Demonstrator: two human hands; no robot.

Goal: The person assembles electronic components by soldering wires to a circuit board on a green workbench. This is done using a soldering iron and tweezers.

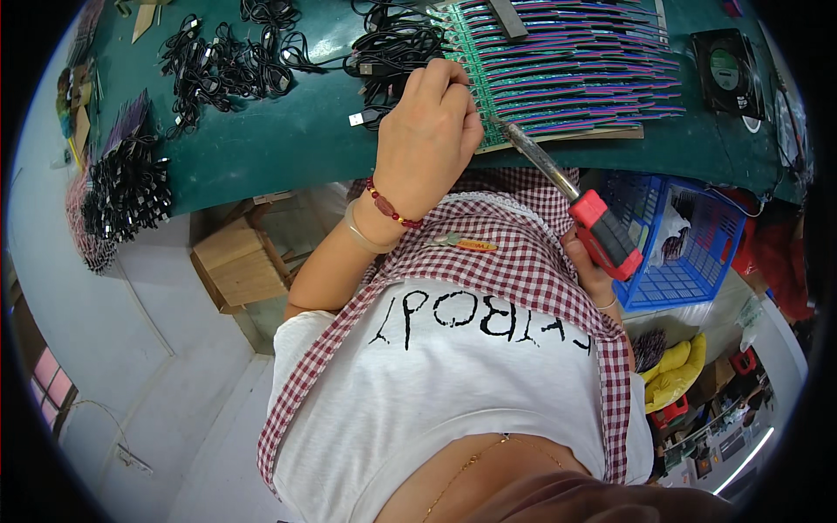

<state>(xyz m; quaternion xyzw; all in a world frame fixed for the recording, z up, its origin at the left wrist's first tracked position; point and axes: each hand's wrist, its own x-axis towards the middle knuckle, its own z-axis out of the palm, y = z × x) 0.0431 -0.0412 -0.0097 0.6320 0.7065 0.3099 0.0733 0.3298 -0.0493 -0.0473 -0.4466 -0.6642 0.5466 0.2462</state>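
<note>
My left hand (429, 131) is closed in a pinch at the near left edge of a row of small green circuit boards (462, 44). What its fingertips hold is hidden. My right hand (591, 272) grips a soldering iron (602, 231) by its red and black handle, and the metal tip slants up to the boards' near end, just right of my left fingers. Many thin blue, pink and black wires (575, 83) run rightward from the boards. Coiled black USB cables (397, 48) lie beside my left hand, one with a pale plug (357, 118). A grey bar (506, 17) rests across the wires.
More black cables (231, 65) lie on the green table (261, 139), and a bundle (131, 187) hangs over its left edge. A black square object with a round centre (726, 70) sits at right. Below are a blue plastic basket (676, 292) and a cardboard box (240, 266).
</note>
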